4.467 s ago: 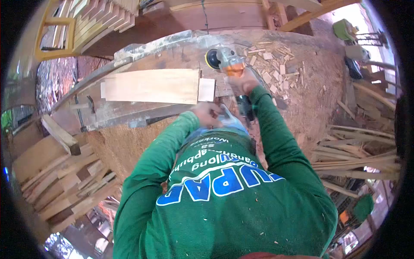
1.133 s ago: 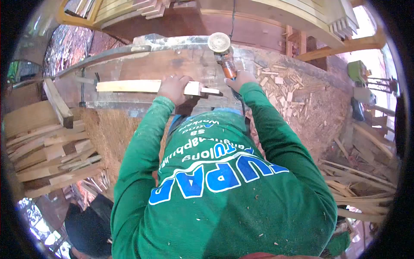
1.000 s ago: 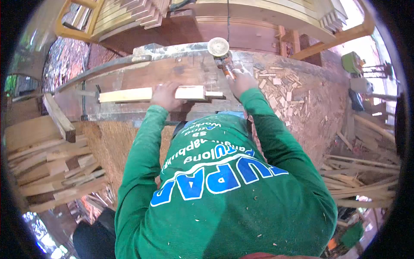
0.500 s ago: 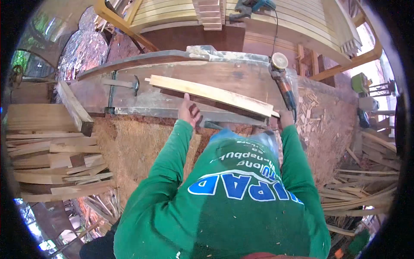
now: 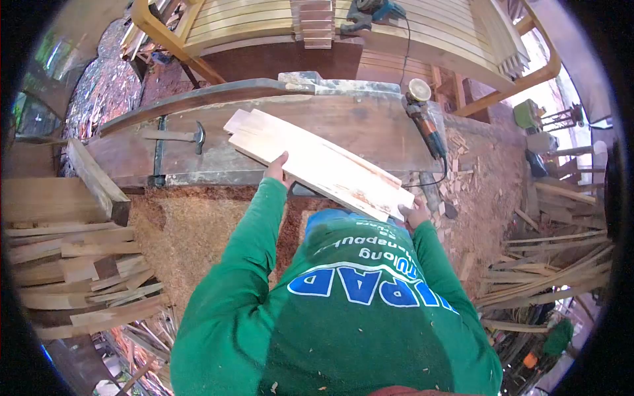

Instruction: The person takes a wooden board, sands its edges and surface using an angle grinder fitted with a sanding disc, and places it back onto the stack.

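Observation:
A pale wooden board [image 5: 317, 165] with a narrowed tongue at each end is held above the workbench [image 5: 205, 158], slanting down from left to right. Its broad face is turned up toward me. My left hand [image 5: 279, 170] grips the near edge toward the left, thumb on top and fingers mostly hidden underneath. At the other end, my right hand [image 5: 414, 213] is closed around the right tongue. On the bench left of the board lies a hammer [image 5: 178, 136]. An angle grinder [image 5: 426, 124] with a round disc rests at the bench's right end.
A curved timber piece [image 5: 205, 100] runs along the bench's far side. Behind stands a slatted wooden frame [image 5: 422, 43] with a blue power tool [image 5: 373, 14] on it. Stacked planks [image 5: 86, 257] lie at left, wood strips [image 5: 548, 284] at right, and sawdust covers the floor [image 5: 191, 231].
The board has rolled so its broad face shows instead of its narrow edge. My left hand has closed on its near edge. The whole view has shifted slightly.

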`<state>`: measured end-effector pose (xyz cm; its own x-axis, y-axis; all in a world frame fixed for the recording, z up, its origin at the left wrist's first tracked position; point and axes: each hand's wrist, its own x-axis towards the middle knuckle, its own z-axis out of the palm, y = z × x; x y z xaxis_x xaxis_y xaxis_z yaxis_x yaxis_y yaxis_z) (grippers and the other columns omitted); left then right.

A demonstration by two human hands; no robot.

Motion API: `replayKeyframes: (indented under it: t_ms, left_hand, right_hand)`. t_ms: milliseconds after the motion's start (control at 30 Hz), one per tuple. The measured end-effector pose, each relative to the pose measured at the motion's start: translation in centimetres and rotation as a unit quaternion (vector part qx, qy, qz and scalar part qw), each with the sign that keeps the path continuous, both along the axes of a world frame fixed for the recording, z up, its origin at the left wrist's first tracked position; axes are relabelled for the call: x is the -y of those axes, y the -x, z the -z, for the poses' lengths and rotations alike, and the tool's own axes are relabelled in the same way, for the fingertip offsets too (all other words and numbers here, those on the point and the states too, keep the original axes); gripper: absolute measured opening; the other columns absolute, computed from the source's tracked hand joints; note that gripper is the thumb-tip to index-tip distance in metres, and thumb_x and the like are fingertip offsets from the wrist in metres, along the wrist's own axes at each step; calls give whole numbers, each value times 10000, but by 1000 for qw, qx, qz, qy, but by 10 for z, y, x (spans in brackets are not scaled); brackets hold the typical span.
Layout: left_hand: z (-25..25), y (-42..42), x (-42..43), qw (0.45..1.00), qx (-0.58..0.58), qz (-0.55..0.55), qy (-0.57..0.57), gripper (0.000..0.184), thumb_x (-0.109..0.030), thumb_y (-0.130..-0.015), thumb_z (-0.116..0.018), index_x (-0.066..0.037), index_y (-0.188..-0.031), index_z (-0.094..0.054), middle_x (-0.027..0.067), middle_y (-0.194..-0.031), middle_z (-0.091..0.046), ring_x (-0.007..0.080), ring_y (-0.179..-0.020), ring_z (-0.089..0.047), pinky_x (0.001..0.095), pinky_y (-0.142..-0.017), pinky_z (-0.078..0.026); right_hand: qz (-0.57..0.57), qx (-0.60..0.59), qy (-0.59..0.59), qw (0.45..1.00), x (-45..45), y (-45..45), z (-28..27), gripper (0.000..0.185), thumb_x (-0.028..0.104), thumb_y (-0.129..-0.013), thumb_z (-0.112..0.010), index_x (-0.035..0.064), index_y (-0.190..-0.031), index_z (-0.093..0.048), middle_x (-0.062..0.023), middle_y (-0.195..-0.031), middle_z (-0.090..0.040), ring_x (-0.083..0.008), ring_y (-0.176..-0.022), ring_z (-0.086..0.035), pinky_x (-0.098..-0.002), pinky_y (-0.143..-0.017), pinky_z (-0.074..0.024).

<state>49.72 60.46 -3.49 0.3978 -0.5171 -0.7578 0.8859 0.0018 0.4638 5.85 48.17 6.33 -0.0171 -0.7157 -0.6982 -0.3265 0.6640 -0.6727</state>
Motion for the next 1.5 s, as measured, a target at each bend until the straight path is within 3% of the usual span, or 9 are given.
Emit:
replayKeyframes:
  t_ms: [233, 433, 467, 600, 800, 1033, 1100, 1367, 1500]
  left_hand:
    - [-56, 14, 2, 998, 19, 64, -17, 473, -287, -972, -743, -69, -1363, -590, 120, -1311, -671, 273, -1226, -650, 468, -970, -609]
    - [-68, 60, -5, 995, -14, 96, -23, 448, -216, -989, -719, -49, -1378, -575, 127, -1344, -665, 296, -1238, -644, 465, -1042, -575]
    - [-70, 74, -1, 995, -11, 99, -21, 458, -214, -982, -726, -49, -1381, -573, 126, -1342, -664, 299, -1228, -647, 471, -1045, -571]
    - [-108, 153, 41, 995, 37, 97, 13, 486, -216, -959, -746, -37, -1376, -571, 127, -1331, -662, 310, -1226, -638, 521, -1058, -548]
    - [-203, 271, 152, 968, 159, 182, 72, 519, -87, -900, -746, -36, -1381, -560, 89, -1226, -676, 276, -1158, -653, 435, -1068, -519]
    - [-318, 506, 309, 815, 417, 282, 286, 600, -59, -727, -829, -26, -1273, -583, 63, -1125, -660, 232, -1028, -654, 396, -937, -542]
    - [-339, 570, 343, 724, 487, 429, 233, 528, -168, -733, -896, -1, -1184, -679, 71, -1065, -726, 200, -1028, -688, 367, -914, -554]
    - [-310, 775, 407, 391, 571, 627, 358, 607, -279, -650, -970, -3, -1115, -695, 128, -919, -720, 194, -845, -697, 344, -799, -554]
    - [-311, 822, 402, 330, 552, 670, 370, 591, -258, -650, -979, -15, -1107, -694, 129, -905, -714, 199, -820, -703, 334, -765, -551]
  right_hand:
    - [-158, -44, 48, 985, 19, 22, 3, 377, 260, -934, -777, 23, -1216, -699, -41, -975, -727, -148, -810, -684, -305, -572, -576]
    - [-103, 127, 107, 981, 14, 90, 5, 432, 177, -950, -739, -26, -1323, -660, -104, -1107, -766, -187, -983, -726, -368, -856, -598]
    - [-131, 93, 107, 981, 20, 109, -4, 453, 181, -949, -743, -17, -1343, -641, -128, -1198, -748, -213, -1097, -706, -388, -1020, -535]
    - [-50, 227, 129, 964, 41, 190, 21, 471, 180, -962, -741, -10, -1372, -608, -122, -1247, -735, -203, -1129, -695, -382, -1022, -533]
    - [-36, 143, 85, 985, 81, 313, 45, 463, 318, -1024, -636, 33, -1386, -598, -101, -1294, -704, -224, -1102, -699, -409, -1006, -542]
    - [-28, 80, 87, 993, 115, 457, 51, 567, 420, -1035, -559, 16, -1429, -503, -169, -1365, -607, -332, -1104, -645, -513, -857, -572]
    - [80, 162, 59, 982, 126, 502, 33, 559, 447, -1045, -531, 19, -1403, -513, -178, -1341, -624, -326, -1063, -649, -487, -823, -569]
    - [435, 318, 47, 841, 54, 615, -13, 613, 560, -1059, -498, 10, -1329, -535, -201, -1209, -710, -276, -851, -683, -365, -703, -563]
    - [503, 234, 85, 828, 16, 630, -32, 686, 602, -1028, -558, -22, -1315, -545, -182, -1090, -741, -240, -807, -719, -322, -657, -561]
